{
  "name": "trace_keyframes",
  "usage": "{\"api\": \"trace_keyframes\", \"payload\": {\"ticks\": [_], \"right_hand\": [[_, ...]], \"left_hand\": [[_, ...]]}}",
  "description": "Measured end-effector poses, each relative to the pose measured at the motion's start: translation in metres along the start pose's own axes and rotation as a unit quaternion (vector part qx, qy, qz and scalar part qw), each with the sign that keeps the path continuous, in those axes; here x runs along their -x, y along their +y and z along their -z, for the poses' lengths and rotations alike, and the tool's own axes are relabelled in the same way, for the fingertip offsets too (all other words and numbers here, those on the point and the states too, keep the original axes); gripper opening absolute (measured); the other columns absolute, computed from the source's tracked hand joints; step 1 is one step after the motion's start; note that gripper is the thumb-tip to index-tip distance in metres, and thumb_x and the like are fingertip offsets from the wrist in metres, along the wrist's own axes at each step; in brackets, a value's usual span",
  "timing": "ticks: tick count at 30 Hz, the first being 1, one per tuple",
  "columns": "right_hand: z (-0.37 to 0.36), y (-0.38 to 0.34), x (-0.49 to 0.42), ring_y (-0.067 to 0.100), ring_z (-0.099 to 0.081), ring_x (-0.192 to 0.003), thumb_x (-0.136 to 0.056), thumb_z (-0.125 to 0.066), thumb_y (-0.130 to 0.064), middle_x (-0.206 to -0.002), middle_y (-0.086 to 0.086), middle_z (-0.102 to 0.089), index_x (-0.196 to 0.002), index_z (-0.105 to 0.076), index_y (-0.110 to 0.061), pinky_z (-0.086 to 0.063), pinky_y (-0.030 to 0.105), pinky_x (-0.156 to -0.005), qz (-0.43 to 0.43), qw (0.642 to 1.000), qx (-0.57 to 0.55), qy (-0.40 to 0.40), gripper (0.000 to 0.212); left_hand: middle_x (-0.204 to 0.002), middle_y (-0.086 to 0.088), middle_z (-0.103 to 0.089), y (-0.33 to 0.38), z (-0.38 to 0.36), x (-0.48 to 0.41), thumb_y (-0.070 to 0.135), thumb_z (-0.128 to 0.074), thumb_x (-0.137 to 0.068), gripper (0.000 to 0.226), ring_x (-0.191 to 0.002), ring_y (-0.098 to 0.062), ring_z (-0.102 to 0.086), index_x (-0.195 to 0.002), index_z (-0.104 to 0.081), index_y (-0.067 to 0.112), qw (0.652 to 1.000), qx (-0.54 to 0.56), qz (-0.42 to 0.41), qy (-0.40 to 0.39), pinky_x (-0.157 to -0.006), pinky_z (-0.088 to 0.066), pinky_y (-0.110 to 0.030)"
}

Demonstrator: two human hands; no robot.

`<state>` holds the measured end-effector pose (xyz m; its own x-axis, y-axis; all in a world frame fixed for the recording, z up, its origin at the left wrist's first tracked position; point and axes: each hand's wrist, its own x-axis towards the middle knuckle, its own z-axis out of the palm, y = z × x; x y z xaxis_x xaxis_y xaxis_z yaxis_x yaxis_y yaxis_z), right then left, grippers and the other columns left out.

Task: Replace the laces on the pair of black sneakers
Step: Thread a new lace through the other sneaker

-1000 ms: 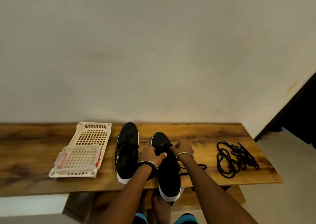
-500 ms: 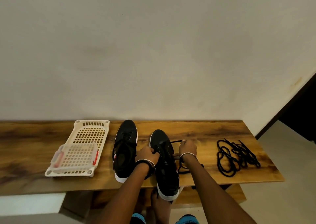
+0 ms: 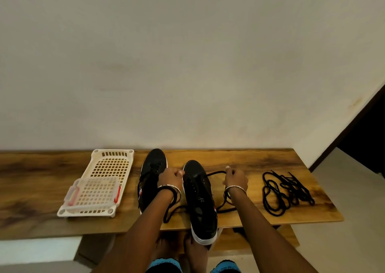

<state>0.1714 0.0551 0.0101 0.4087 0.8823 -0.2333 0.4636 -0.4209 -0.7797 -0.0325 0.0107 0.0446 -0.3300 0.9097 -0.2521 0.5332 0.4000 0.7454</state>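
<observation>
1. Two sneakers stand side by side on the bench (image 3: 250, 162), toes to the wall; left sneaker (image 3: 153, 174) looks laced, right sneaker (image 3: 200, 199) is the one being worked, heel overhanging the near edge
2. Right hand (image 3: 236, 180): thumb and fingers pinched together on the lace (image 3: 214, 173), just right of the toe; strand runs from the front eyelets to the pinch, the rest trails down the bench beside the shoe
3. Left hand (image 3: 169, 177): fingers curled at the shoe's left toe side; cannot tell whether they grip lace or only brace the shoe. Another strand lies on the bench below that wrist
4. Change: a second ago both hands sat close over the tongue; right hand has since gone out to the right, drawing lace with it
5. Reading: old lace seems nearly out of the right sneaker, only the front row holding it. Left sneaker untouched, so task is early
6. Spare laces (image 3: 285, 191) heaped well right of the hand; tray (image 3: 108, 174) at far left
</observation>
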Motion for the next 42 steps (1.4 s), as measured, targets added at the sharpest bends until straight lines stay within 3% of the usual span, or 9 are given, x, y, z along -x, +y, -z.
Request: {"api": "trace_keyframes", "payload": {"ticks": [3,5,8,12,18,24,29,37,42], "right_hand": [[0.034,-0.032,0.010,0.037,-0.066,-0.098,-0.104,-0.049,-0.016,-0.098,0.018,-0.072,-0.104,-0.074,-0.004,-0.043,0.031,-0.073,0.101,0.992,0.023,0.070,0.028],[0.058,-0.060,0.016,0.032,-0.069,-0.099,-0.102,-0.052,-0.008,-0.104,0.014,-0.074,-0.114,-0.073,-0.007,-0.048,0.031,-0.079,0.158,0.982,-0.033,0.098,0.024],[0.100,-0.111,0.027,0.021,-0.073,-0.078,-0.101,-0.050,-0.002,-0.095,0.008,-0.074,-0.115,-0.068,-0.014,-0.058,0.031,-0.078,0.221,0.960,-0.150,0.089,0.026],[0.163,-0.191,0.051,0.016,-0.075,-0.066,-0.095,-0.063,-0.008,-0.090,0.001,-0.077,-0.125,-0.049,-0.022,-0.055,0.027,-0.081,0.311,0.914,-0.252,0.070,0.036],[0.227,-0.284,0.090,0.024,-0.077,-0.075,-0.095,-0.067,-0.011,-0.091,0.010,-0.078,-0.103,-0.068,0.000,-0.061,0.037,-0.080,0.348,0.880,-0.324,-0.022,0.013],[0.262,-0.339,0.121,0.023,-0.076,-0.078,-0.091,-0.073,-0.015,-0.090,0.012,-0.077,-0.096,-0.072,-0.005,-0.060,0.033,-0.076,0.355,0.859,-0.365,-0.048,0.011],[0.279,-0.366,0.135,0.017,-0.073,-0.084,-0.085,-0.080,-0.023,-0.094,0.003,-0.077,-0.094,-0.077,-0.012,-0.056,0.031,-0.076,0.343,0.866,-0.361,-0.050,0.014],[0.288,-0.390,0.148,0.017,-0.067,-0.078,-0.084,-0.081,-0.023,-0.094,0.003,-0.075,-0.095,-0.077,-0.011,-0.052,0.027,-0.067,0.347,0.872,-0.342,-0.048,0.017],[0.283,-0.391,0.153,0.015,-0.067,-0.075,-0.084,-0.081,-0.020,-0.095,0.004,-0.076,-0.097,-0.077,-0.010,-0.053,0.026,-0.065,0.357,0.874,-0.327,-0.052,0.018]], "left_hand": [[-0.081,0.001,-0.072,0.027,0.029,0.002,0.007,-0.050,-0.098,0.028,-0.075,-0.015,-0.070,-0.087,-0.070,0.023,0.992,0.098,-0.067,0.050,-0.078,-0.059,-0.035],[-0.081,0.003,-0.074,0.054,0.052,0.007,0.002,-0.048,-0.097,0.027,-0.070,-0.009,-0.072,-0.104,-0.067,0.020,0.981,0.148,-0.102,0.075,-0.071,-0.058,-0.025],[-0.091,-0.001,-0.075,0.101,0.095,0.015,0.000,-0.051,-0.097,0.037,-0.070,-0.010,-0.074,-0.126,-0.053,0.022,0.963,0.191,-0.172,0.079,-0.073,-0.058,-0.025],[-0.100,-0.007,-0.073,0.169,0.155,0.034,-0.005,-0.054,-0.095,0.042,-0.075,-0.021,-0.075,-0.131,-0.050,0.016,0.942,0.217,-0.254,0.047,-0.077,-0.060,-0.036],[-0.101,-0.004,-0.076,0.255,0.209,0.066,-0.001,-0.060,-0.093,0.024,-0.086,-0.018,-0.074,-0.113,-0.068,0.011,0.912,0.271,-0.305,0.036,-0.070,-0.058,-0.026],[-0.099,-0.008,-0.075,0.311,0.231,0.101,0.004,-0.067,-0.090,0.013,-0.085,-0.018,-0.075,-0.100,-0.069,0.011,0.886,0.357,-0.293,0.024,-0.073,-0.059,-0.030],[-0.096,-0.010,-0.076,0.333,0.245,0.115,0.012,-0.065,-0.094,0.017,-0.085,-0.018,-0.075,-0.110,-0.065,0.005,0.872,0.390,-0.295,0.014,-0.079,-0.060,-0.034],[-0.098,-0.011,-0.073,0.355,0.261,0.132,-0.006,-0.054,-0.094,0.028,-0.084,-0.019,-0.073,-0.107,-0.069,0.014,0.887,0.356,-0.295,0.016,-0.084,-0.058,-0.039],[-0.094,-0.009,-0.074,0.356,0.257,0.130,0.014,-0.059,-0.098,0.015,-0.080,-0.017,-0.072,-0.110,-0.067,0.008,0.887,0.359,-0.291,-0.002,-0.082,-0.058,-0.038]]}}
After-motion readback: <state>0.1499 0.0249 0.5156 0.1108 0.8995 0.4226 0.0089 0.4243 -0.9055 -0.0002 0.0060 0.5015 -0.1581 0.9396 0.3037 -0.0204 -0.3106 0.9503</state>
